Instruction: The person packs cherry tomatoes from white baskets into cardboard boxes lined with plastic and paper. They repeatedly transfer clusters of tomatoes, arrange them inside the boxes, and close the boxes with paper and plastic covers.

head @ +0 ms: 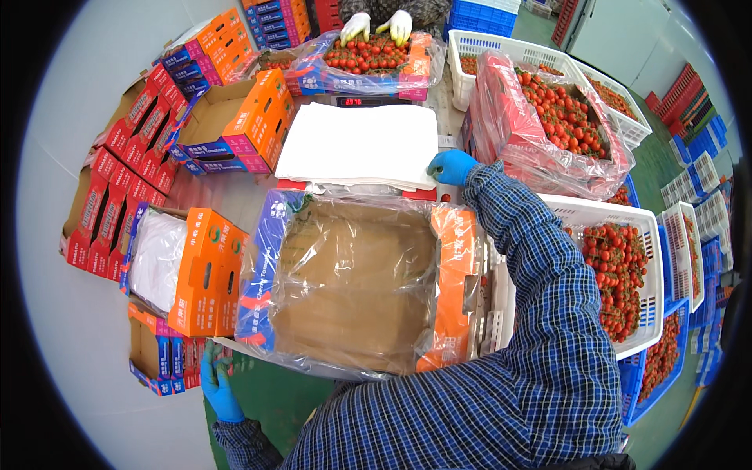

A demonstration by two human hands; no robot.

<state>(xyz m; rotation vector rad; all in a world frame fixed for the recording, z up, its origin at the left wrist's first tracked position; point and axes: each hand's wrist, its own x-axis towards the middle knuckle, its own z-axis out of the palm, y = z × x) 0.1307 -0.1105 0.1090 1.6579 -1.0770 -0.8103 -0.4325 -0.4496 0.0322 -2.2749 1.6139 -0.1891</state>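
Observation:
My right hand [452, 168], in a blue glove, is at the right edge of a stack of white paper sheets [358, 144], fingers bent against it; whether it pinches a sheet I cannot tell. Low at the left, my left hand [220, 385], also blue-gloved, hangs beside the table's near left corner with fingers apart and nothing in them. Before me lies a cardboard tomato box [455, 282] lined with clear plastic film [352, 270], with no tomatoes in it. A single cherry tomato [445, 198] lies just below my right hand.
Across the table, a co-worker's white-gloved hands [376, 26] rest on a tomato-filled box [305, 79] behind a scale display [353, 101]. Cardboard boxes [267, 126] stand left. A red film-wrapped box [517, 135] and white crates [655, 282] of cherry tomatoes stand right.

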